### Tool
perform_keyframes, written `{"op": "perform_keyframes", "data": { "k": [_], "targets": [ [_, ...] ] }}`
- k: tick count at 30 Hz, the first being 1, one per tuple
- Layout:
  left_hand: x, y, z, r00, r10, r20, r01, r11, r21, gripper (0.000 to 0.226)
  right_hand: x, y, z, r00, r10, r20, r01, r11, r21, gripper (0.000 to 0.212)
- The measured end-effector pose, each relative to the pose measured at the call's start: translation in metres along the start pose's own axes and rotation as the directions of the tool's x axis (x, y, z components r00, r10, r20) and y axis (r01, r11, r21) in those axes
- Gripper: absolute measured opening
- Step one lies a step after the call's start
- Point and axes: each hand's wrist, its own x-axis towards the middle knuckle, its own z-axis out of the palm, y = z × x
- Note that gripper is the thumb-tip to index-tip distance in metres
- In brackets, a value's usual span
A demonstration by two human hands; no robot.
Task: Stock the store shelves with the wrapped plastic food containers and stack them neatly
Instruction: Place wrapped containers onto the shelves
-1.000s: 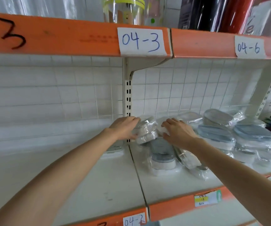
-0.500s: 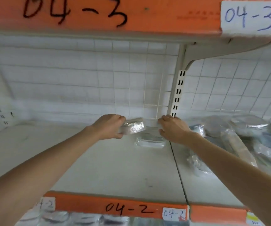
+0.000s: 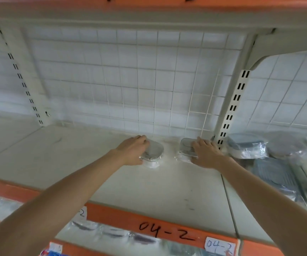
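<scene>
Two wrapped plastic food containers with grey lids stand side by side near the back of the white shelf (image 3: 97, 163). My left hand (image 3: 132, 150) grips the left container (image 3: 153, 154) from its left side, fingers curled over the lid. My right hand (image 3: 204, 154) holds the right container (image 3: 185, 146), fingers over its right end. A small gap lies between the two containers. More wrapped containers (image 3: 245, 146) lie piled on the neighbouring shelf section to the right.
A white wire grid back panel (image 3: 149, 85) closes the shelf behind. A slotted upright (image 3: 232, 108) divides the sections. The orange shelf edge (image 3: 130, 218) marked 04-2 runs along the front. Wrapped goods (image 3: 112, 233) show on the shelf below.
My left hand has carried its container down and set it on the shelf near the back. My right hand stays on the other container. The view has swung left and downward.
</scene>
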Motion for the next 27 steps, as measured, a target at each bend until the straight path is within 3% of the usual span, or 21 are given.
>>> {"op": "perform_keyframes", "data": {
  "k": [4, 10, 16, 19, 27],
  "targets": [
    [0.008, -0.005, 0.004, 0.98, -0.018, 0.196, 0.039, 0.994, -0.101, 0.087, -0.013, -0.001, 0.0, 0.999, -0.034, -0.02, 0.034, 0.999, -0.016, 0.059],
    [0.01, 0.009, -0.004, 0.977, -0.071, 0.2, 0.096, 0.988, -0.121, 0.1, -0.047, -0.005, 0.001, 0.995, -0.096, -0.025, 0.098, 0.994, 0.058, 0.071],
    [-0.013, 0.036, -0.014, 0.971, -0.116, 0.208, 0.15, 0.976, -0.158, 0.091, -0.087, -0.012, 0.011, 0.995, -0.087, -0.044, 0.093, 0.984, 0.155, 0.099],
    [-0.035, 0.055, -0.018, 0.979, -0.14, 0.151, 0.163, 0.974, -0.156, 0.093, -0.107, -0.014, 0.009, 0.994, -0.081, -0.074, 0.092, 0.982, 0.164, 0.098],
    [-0.089, 0.129, -0.04, 0.963, -0.144, -0.227, 0.132, 0.989, -0.067, 0.091, -0.189, -0.01, 0.008, 0.903, -0.154, -0.402, 0.197, 0.978, 0.07, 0.086]
  ]
}}
